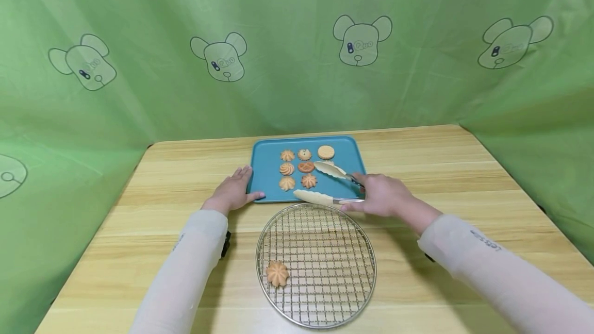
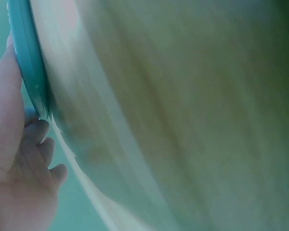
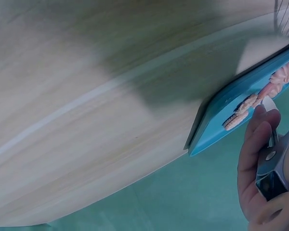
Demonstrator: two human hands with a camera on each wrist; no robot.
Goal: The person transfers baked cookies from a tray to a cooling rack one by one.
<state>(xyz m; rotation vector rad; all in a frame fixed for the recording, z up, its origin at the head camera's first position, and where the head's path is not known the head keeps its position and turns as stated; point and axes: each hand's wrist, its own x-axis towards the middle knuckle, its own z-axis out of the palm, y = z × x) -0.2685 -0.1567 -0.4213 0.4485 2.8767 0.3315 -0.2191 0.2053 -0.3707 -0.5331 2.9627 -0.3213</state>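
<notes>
My right hand point(image 1: 382, 195) grips a pair of kitchen tongs point(image 1: 330, 170) with pale scalloped tips, their arms spread apart over the right and near part of a blue tray point(image 1: 341, 189). One tip is beside a brown pretzel-shaped cookie point(image 1: 306, 166) and partly covers another cookie behind it; the other tip lies over the tray's near edge. Several cookies sit in rows on the tray, among them a round cookie point(image 1: 326, 152) and a swirled cookie point(image 1: 286, 169). My left hand point(image 1: 232, 189) rests against the tray's left side, thumb at its near corner, fingers extended.
Nearer to me, a round wire rack point(image 1: 325, 267) lies on the wooden table point(image 1: 445, 189), close to the tray's near edge. One flower-shaped cookie point(image 1: 277, 274) sits on the rack's left part. A green curtain point(image 1: 297, 97) hangs behind and on both sides.
</notes>
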